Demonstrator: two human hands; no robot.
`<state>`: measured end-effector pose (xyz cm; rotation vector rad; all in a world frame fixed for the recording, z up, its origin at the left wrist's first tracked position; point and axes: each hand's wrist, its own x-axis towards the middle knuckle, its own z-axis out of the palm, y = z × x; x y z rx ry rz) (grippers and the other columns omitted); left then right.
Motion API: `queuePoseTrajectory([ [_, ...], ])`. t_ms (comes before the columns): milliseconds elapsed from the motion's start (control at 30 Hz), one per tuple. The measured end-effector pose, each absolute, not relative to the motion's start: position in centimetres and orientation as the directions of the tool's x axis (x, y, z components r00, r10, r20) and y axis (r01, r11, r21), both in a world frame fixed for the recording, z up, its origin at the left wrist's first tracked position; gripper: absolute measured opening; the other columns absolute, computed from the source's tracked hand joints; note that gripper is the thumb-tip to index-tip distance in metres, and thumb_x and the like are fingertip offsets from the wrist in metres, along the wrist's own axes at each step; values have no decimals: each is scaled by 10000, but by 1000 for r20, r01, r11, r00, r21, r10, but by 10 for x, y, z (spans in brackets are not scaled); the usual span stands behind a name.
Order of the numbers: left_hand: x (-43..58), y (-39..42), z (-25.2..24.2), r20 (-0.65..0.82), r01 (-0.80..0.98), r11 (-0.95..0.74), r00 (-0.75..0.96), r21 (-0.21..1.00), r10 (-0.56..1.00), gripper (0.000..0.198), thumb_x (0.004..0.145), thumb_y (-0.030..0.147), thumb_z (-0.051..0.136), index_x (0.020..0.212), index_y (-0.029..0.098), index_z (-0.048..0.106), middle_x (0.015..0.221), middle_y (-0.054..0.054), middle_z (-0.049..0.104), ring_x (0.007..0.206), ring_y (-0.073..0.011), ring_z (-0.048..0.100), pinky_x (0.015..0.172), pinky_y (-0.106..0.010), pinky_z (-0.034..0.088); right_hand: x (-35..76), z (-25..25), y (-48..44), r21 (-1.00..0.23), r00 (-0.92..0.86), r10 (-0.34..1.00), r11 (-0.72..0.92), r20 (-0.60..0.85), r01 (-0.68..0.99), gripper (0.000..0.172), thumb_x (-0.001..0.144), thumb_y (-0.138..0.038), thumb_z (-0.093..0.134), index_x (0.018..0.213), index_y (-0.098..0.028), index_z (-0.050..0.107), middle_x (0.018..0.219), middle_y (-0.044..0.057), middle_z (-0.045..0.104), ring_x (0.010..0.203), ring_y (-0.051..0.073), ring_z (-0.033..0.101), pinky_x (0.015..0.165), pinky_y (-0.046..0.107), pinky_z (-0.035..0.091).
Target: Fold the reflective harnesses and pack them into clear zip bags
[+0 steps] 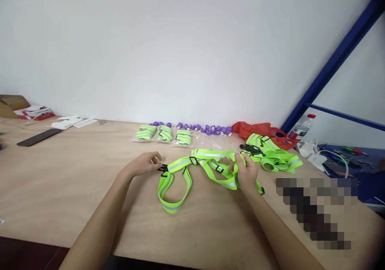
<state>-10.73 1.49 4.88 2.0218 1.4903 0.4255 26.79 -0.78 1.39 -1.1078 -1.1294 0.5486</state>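
Holding yellow-green reflective strap unfolded over the middle of the bench: pinching black buckle in left hand, grasping gathered webbing in right hand. Judged finished, near far edge: three folded bundles in clear bags, beside clear plastic. Not yet folded or bagged: strap in hand, plus loose straps toward right edge.

The tabletop carries three bagged strap bundles beyond the left grip; purple parts behind these; a loose strap pile beyond the right grip, rightward.
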Motion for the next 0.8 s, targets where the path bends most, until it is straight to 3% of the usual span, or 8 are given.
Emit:
queuePoseTrajectory([
  [233, -87, 13, 44, -112, 729, -264, 423, 632, 899, 545, 854, 672, 501, 764, 169, 691, 657, -12, 632, 618, -178, 554, 555, -262, 345, 265, 15, -11, -899, 348, 831, 372, 433, 231, 351, 859, -520, 631, 695, -210, 611, 485, -37, 598, 436, 150, 530, 526, 291, 445],
  [433, -70, 10, 37, -83, 579, -337, 579, 743, 811, 392, 846, 550, 588, 930, 209, 763, 870, -23, 743, 755, -202, 629, 642, -253, 412, 264, 15, -12, -880, 298, 833, 399, 465, 257, 332, 880, -477, 610, 675, -216, 620, 465, -37, 581, 471, 158, 536, 575, 293, 455],
  [600, -72, 18, 25, 94, 443, -236, 317, 865, 944, 200, 722, 371, 685, 675, 178, 676, 631, 10, 651, 589, -174, 565, 557, -254, 386, 267, 12, -11, -897, 265, 858, 404, 439, 177, 341, 863, -480, 615, 646, -217, 613, 497, -21, 596, 474, 159, 529, 501, 279, 417],
  [800, -81, 31, 25, 277, 215, -256, -71, 942, 958, 192, 704, 341, 625, 771, 166, 668, 716, -14, 673, 685, -200, 629, 613, -280, 484, 268, 15, -14, -884, 197, 863, 439, 465, 161, 328, 862, -429, 605, 610, -219, 594, 497, -23, 583, 461, 148, 494, 472, 274, 384],
])
